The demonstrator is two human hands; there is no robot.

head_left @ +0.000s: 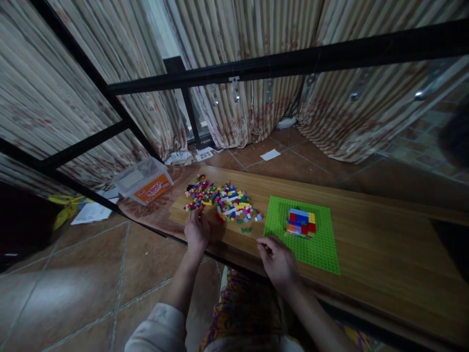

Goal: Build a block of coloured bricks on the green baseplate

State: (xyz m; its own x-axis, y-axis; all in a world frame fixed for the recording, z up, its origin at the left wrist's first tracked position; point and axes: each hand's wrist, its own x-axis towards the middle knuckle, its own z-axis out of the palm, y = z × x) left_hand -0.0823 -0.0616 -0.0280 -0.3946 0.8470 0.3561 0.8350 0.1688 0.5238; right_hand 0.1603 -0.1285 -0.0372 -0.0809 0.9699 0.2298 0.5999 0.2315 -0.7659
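A heap of small coloured bricks [223, 200] lies on a wooden board [366, 234]. To its right is a green baseplate [318, 249] carrying a low block of red, blue, yellow and orange bricks [301, 222]. My left hand [197, 231] rests palm down at the near edge of the heap, fingers reaching into the bricks. My right hand [278, 259] sits at the near left corner of the baseplate with its fingers curled together; whatever is in them is too small to make out.
A clear plastic box with an orange label [143, 181] stands left of the board. Black metal bars [278, 61] cross in front of striped curtains. Paper scraps [270, 154] lie on the tiled floor behind.
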